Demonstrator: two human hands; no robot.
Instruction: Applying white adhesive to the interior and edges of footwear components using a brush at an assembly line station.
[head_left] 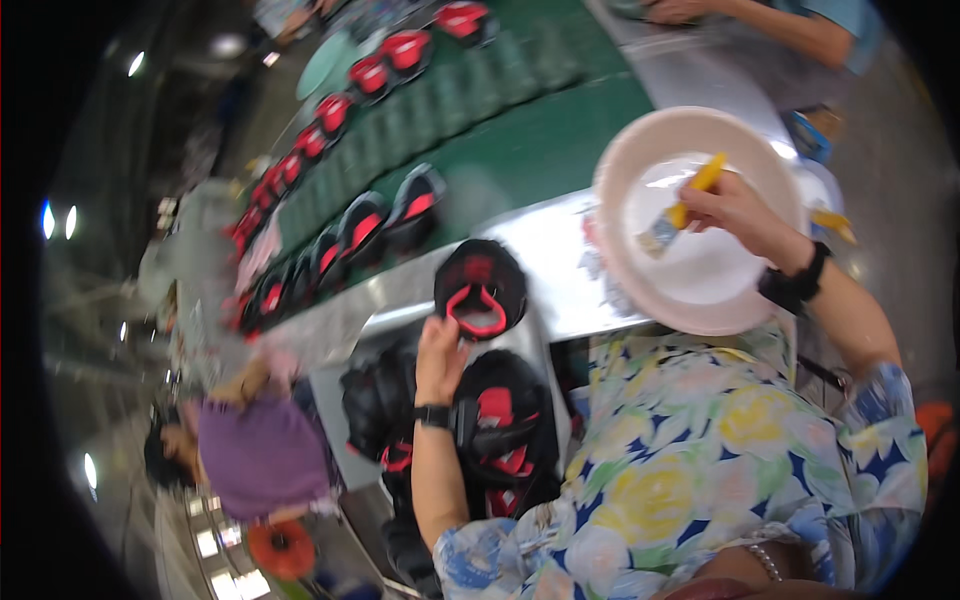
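Note:
My left hand (440, 355) is closed on the edge of a black shoe (480, 262) with a red-rimmed opening, held up left of the basin. In my right hand (737, 212) is a paintbrush (708, 177) with a yellow handle, its pale bristles pointing down and left. The brush is over a pale pink basin (622, 265) with a whitish inside; I cannot tell whether the bristles touch it. Just below my left hand, more black and red shoes (495, 405) lie piled together.
A green conveyor belt (500, 160) with a metal edge runs past, carrying rows of black and red shoes (365, 222). Another yellow-handled tool (832, 222) lies right of the basin. A co-worker's arm (770, 25) is at upper right; a person in purple (262, 455) is at left.

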